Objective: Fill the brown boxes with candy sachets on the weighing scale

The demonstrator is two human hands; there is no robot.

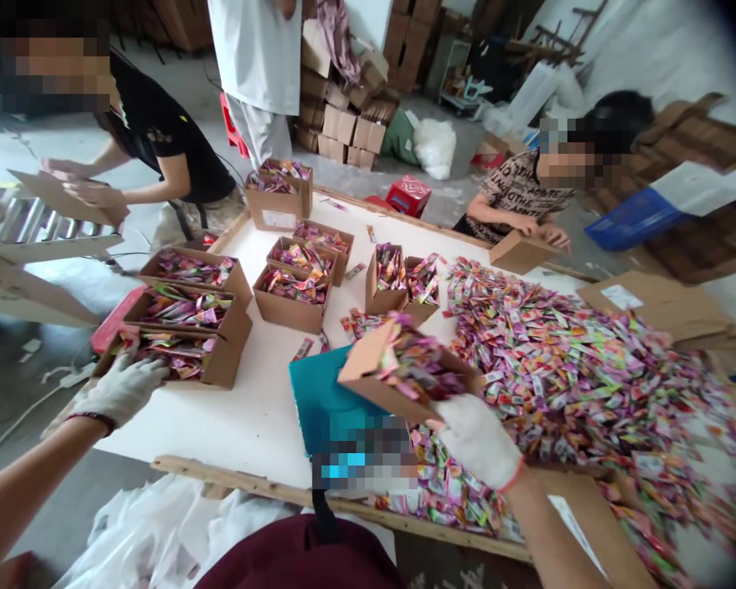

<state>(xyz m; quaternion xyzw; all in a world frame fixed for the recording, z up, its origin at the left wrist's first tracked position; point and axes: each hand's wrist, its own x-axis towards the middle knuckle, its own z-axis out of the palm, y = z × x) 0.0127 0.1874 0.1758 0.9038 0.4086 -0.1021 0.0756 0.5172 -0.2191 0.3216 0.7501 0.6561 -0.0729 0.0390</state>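
Observation:
My right hand [479, 442], in a white glove, grips the near end of a small cardboard box [368, 360] full of colourful packets [420, 360]. This box is tilted above a teal flat-topped thing [319, 393], whose near side is blurred. Over at the left, my gloved left hand [126, 388] rests with fingers apart on the near edge and packets of another filled box [224, 360]. Two more filled boxes stand in line behind that one. Whether the left fingertips pinch any packet is hidden.
A big heap of loose packets [564, 368] covers the right of the white table [263, 417]. More filled boxes [291, 298] stand mid-table. One co-worker [172, 155] handles cardboard at left; another [509, 204] holds a box across the table. A wooden strip [239, 481] edges the near side.

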